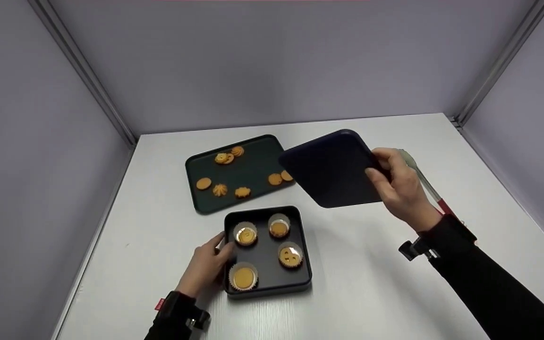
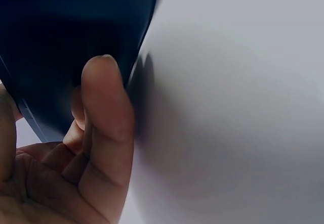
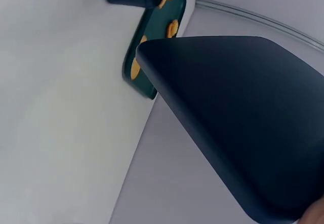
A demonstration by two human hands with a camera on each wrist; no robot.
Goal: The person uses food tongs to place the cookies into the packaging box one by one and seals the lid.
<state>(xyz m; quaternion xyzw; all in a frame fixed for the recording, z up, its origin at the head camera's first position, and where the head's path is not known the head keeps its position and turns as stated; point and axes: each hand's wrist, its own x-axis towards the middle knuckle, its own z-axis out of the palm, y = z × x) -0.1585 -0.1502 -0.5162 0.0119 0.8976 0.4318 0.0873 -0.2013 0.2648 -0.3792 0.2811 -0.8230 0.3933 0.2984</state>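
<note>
My right hand (image 1: 402, 189) pinches a dark navy lid (image 1: 333, 170) by its right edge, thumb on the face towards me. The lid is tilted in the air, right of and above a dark square box (image 1: 262, 295). Inside the box stand several paper baking cups with cookies, among them a plain round one (image 1: 243, 278) and one with holes (image 1: 290, 256). My left hand (image 1: 203, 269) grips the box's left wall, thumb by the rim. In the left wrist view, the fingers (image 2: 106, 102) lie against the box's dark side (image 2: 50, 42).
Behind the box lies a dark green tray (image 1: 248, 172) with several cookies, its right end partly behind the lid. A utensil (image 1: 428, 184) with a grey-green head and red handle lies at the right, partly covered by my right arm. Panels (image 1: 272, 66) enclose the white table (image 1: 158, 236).
</note>
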